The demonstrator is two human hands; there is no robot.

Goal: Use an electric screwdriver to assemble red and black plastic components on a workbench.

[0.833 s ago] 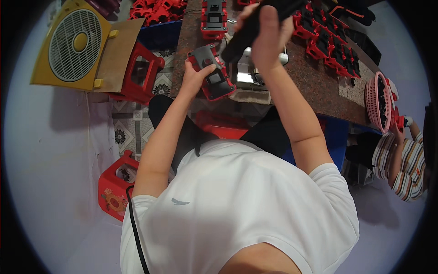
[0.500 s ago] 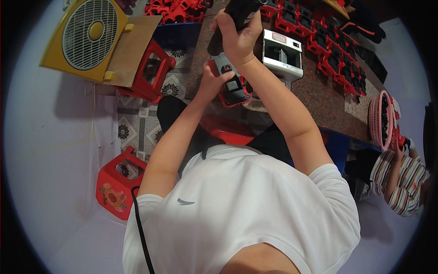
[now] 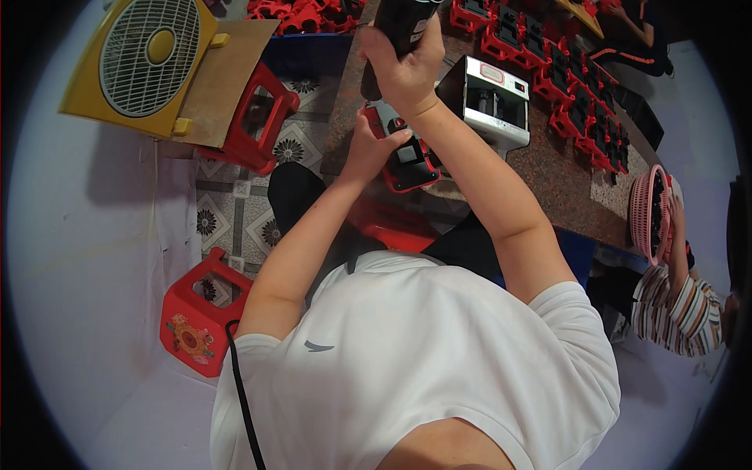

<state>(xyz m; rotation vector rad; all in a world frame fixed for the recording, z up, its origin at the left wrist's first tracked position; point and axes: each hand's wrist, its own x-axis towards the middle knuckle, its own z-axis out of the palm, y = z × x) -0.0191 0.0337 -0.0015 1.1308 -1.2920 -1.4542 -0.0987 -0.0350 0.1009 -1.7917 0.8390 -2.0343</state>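
My right hand (image 3: 410, 77) is wrapped round a black cylindrical hand tool (image 3: 404, 25), held upright at the far edge of the view; its working tip is hidden. Just below it, my left hand (image 3: 366, 153) grips a red and black plastic housing (image 3: 413, 174) with grey parts, near the edge of the table. The thumb lies across the housing's top, by a small red part and a grey square. The left fingers are hidden behind the housing.
Right of my hands stands a white boxy machine (image 3: 495, 102) on the speckled table (image 3: 540, 184). Rows of red and black housings (image 3: 576, 98) lie beyond it. A pink basket (image 3: 644, 215) sits at the right near another person's arm. A yellow fan (image 3: 160, 47) and red stools (image 3: 188, 321) are left.
The tool and my right hand have shifted slightly left, while the housing sits slightly lower in view. The person at the right has moved a hand to the basket.
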